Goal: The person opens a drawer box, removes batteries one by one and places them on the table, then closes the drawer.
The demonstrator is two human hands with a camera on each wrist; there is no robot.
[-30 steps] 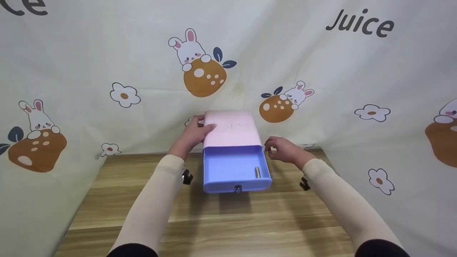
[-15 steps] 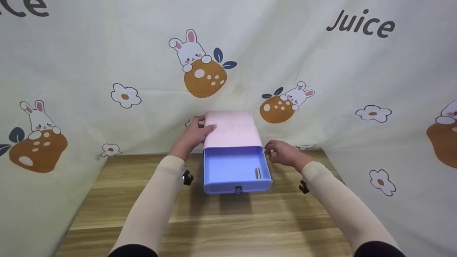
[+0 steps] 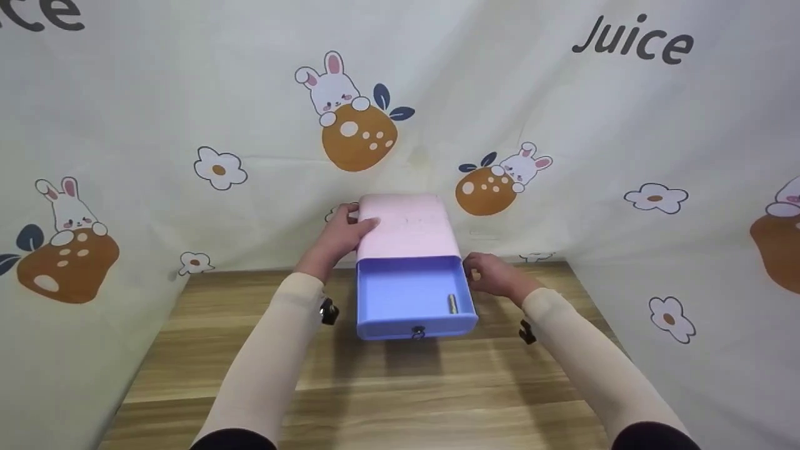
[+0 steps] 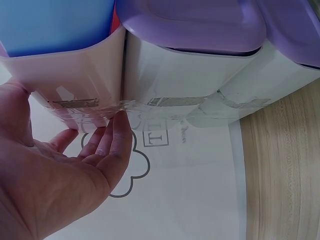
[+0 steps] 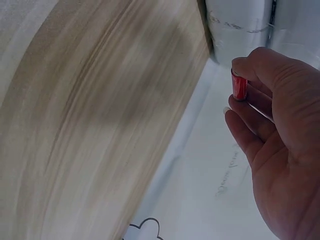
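A drawer cabinet with a pink top casing stands in the middle, its blue drawer pulled out toward me. One battery lies in the drawer's front right corner. My left hand holds the casing at its left side, thumb on top; in the left wrist view its fingers reach along the casing's outside. Beside the drawer's right wall is my right hand. It pinches a small red battery, seen in the right wrist view but hidden in the head view.
White drawer casings with purple drawers adjoin the pink one in the left wrist view. Under the cabinet is a wood-grain table. A printed cloth hangs close behind and at both sides. A small ring handle sits on the blue drawer's front.
My right hand and forearm have shifted slightly down and left in the head view. The left hand keeps its hold, and the drawer and its battery stay put.
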